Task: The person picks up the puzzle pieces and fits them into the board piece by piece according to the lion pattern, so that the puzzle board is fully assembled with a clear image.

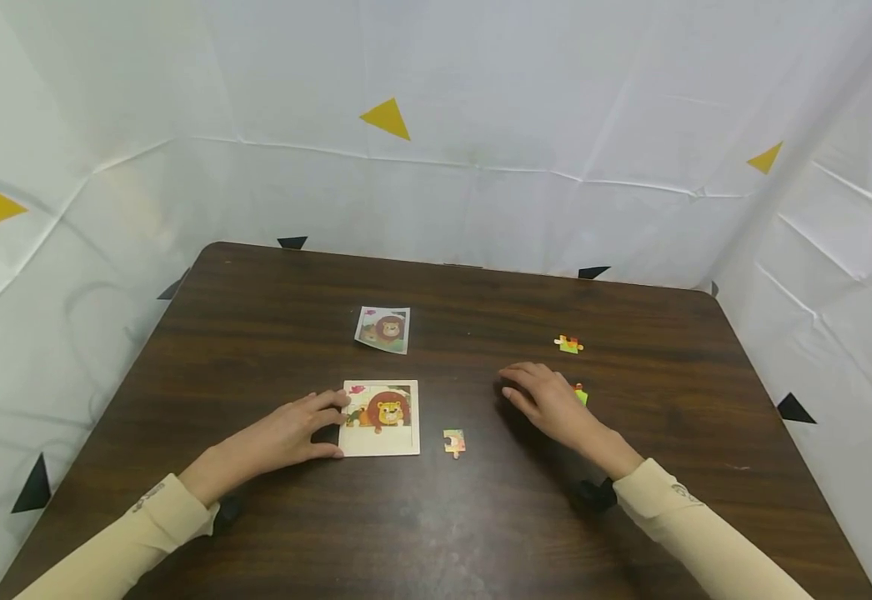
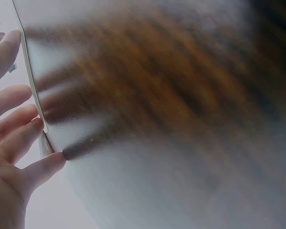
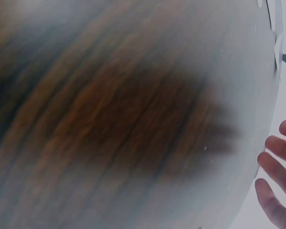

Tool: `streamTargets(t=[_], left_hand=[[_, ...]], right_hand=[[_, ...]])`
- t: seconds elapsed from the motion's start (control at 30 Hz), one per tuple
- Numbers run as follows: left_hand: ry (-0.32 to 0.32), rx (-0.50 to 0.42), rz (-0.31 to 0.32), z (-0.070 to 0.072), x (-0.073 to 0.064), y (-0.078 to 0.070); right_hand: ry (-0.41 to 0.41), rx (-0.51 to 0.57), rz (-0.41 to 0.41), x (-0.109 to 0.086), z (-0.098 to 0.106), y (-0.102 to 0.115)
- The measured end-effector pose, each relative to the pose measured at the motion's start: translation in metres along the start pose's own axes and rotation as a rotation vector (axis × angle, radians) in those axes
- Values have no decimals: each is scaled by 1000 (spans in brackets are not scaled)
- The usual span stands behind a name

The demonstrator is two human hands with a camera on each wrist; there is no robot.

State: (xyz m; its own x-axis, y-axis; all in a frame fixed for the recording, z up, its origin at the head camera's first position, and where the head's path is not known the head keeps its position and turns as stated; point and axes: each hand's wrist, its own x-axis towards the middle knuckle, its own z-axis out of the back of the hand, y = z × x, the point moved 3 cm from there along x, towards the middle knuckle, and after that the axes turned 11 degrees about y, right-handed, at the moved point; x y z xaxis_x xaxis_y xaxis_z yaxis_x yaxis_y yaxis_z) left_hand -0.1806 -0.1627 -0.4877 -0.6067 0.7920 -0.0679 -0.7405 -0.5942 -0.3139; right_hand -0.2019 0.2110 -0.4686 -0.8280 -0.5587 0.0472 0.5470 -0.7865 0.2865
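Observation:
A square jigsaw tray (image 1: 379, 441) with a pale rim lies at the table's middle. Its upper part carries a lion picture made of fitted pieces; the lower strip is bare. My left hand (image 1: 286, 432) touches the tray's left side, fingertips at the edge and thumb by the lower left corner. To the tray's right lies a loose puzzle piece (image 1: 454, 442). My right hand (image 1: 556, 408) hovers over the table with loosely bent fingers and holds nothing visible. It partly hides a green and red puzzle piece (image 1: 581, 394). Farther back is an orange and green puzzle piece (image 1: 568, 344).
Behind the tray lies a paper picture card (image 1: 383, 330) of the same lion, one corner slightly lifted. The dark wooden table (image 1: 293, 533) has rounded far corners. White cloth walls (image 1: 481, 92) with yellow and black triangles surround it.

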Motion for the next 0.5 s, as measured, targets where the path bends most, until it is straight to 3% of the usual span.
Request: streamTargets(t=[0.23, 0.5], left_hand=[[1, -5, 0, 1, 0, -1], [17, -10, 12, -1, -1, 1]], right_hand=[[-14, -22, -5, -10, -4, 0], [97, -34, 195, -13, -26, 36]])
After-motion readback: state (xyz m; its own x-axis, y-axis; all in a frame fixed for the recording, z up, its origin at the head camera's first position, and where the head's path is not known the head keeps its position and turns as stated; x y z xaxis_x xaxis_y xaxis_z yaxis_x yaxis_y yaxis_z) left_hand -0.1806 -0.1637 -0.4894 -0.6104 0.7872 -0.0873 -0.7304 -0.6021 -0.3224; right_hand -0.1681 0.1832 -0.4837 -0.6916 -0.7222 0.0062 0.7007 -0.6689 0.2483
